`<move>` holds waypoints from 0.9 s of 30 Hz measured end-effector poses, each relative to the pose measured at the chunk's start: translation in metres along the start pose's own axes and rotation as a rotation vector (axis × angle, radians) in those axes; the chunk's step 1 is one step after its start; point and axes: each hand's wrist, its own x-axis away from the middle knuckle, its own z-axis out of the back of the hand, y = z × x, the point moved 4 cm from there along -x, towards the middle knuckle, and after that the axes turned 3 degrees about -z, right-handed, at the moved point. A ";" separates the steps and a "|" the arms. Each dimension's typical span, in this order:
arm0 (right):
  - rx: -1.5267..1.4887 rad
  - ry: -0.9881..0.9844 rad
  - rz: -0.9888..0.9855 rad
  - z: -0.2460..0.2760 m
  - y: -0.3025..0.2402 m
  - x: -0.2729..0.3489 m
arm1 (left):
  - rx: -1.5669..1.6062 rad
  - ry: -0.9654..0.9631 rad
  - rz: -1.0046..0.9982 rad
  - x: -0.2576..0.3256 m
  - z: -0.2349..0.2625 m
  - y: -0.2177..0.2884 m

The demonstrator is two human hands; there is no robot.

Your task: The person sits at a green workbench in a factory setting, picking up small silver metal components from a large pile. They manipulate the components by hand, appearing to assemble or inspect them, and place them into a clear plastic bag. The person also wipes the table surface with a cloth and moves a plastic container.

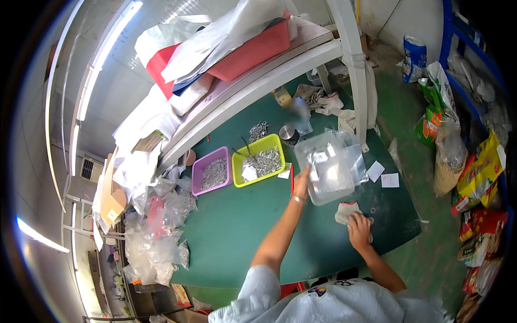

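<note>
My left hand (pixel 301 185) grips the near left rim of a clear plastic container (pixel 329 180), which appears raised and tilted over the table. Inside it lie a few white labels or slips. A red pen (pixel 292 178) shows just left of that hand; whether it is held or lies on the table I cannot tell. My right hand (pixel 359 230) presses onto a white knit glove (pixel 347 212) with a red edge, its fingers curled over the cloth. Beside the glove is a small pale ring (pixel 372 210).
A purple basket (pixel 195 180) and a yellow-green basket (pixel 236 175) hold small metal parts. Behind them lies a loose metal pile (pixel 259 131), next to a dark round tin (pixel 289 134). A shelf (pixel 258 78) spans the table's back; its post (pixel 355 75) stands right. Plastic bags (pixel 159 237) crowd the left.
</note>
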 end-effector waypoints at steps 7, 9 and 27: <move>-0.001 -0.030 -0.009 -0.003 0.000 0.000 | -0.146 0.028 -0.034 -0.156 -0.035 0.009; 0.018 -0.032 -0.006 -0.005 0.004 0.001 | -0.290 0.147 -0.091 -0.173 -0.039 0.009; 0.147 0.084 0.066 -0.025 0.005 0.001 | -0.808 0.115 -0.695 0.196 0.033 -0.021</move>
